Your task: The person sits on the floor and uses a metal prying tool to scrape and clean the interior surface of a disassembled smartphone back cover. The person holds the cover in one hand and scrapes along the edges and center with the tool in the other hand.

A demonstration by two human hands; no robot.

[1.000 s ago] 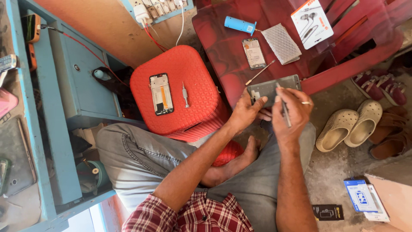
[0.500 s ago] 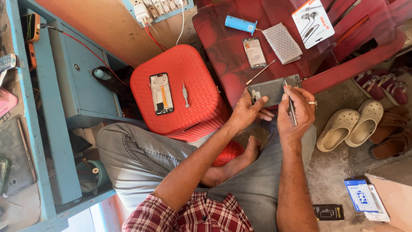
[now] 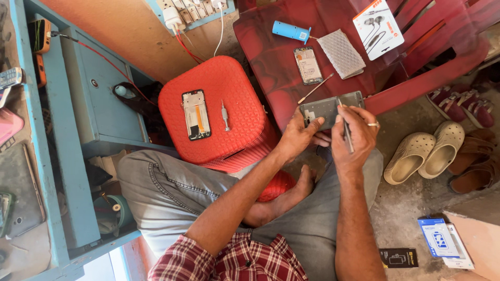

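My left hand (image 3: pixel 298 136) holds a grey phone back frame (image 3: pixel 329 107) by its left end, over my lap at the edge of a red chair (image 3: pixel 416 78). My right hand (image 3: pixel 355 136), with a ring on one finger, grips a thin metal tool (image 3: pixel 346 130) whose tip touches the frame's right part. An open phone body (image 3: pixel 196 114) and a small screwdriver (image 3: pixel 225 115) lie on the red stool (image 3: pixel 234 88) to the left.
On the chair seat lie a blue cylinder (image 3: pixel 291 31), a phone part (image 3: pixel 308 65), a grey pad (image 3: pixel 341 53), a thin probe (image 3: pixel 315 88) and an earphone pack (image 3: pixel 377 22). Sandals (image 3: pixel 429 153) stand on the floor at right. A blue cabinet (image 3: pixel 78 104) stands at left, small boxes (image 3: pixel 440 239) at lower right.
My right hand has shifted slightly, bringing the tool's tip onto the frame. The left hand keeps its hold on the frame.
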